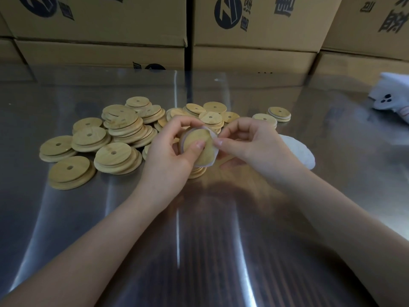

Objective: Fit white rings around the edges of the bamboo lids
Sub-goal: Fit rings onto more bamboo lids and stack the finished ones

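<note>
Ring-fitting under way above the centre of the shiny steel table (221, 229).
Left grip (174, 149) clasps a round pale bamboo lid (200, 151), thumb steadying its face; right grip (250, 140) pinches a thin white ring (213, 138) at the lid's edge, likely to stretch it on.

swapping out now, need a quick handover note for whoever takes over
Left hand grips a round bamboo lid, thumb on its face.
Right hand pinches a thin white ring, stretched partway round that lid's right edge.
Loose bamboo lids with centre holes lie heaped on the steel table, mostly left.
Done: no finished lid clearly seen.
Left: seat this ring, then the heap.
</note>
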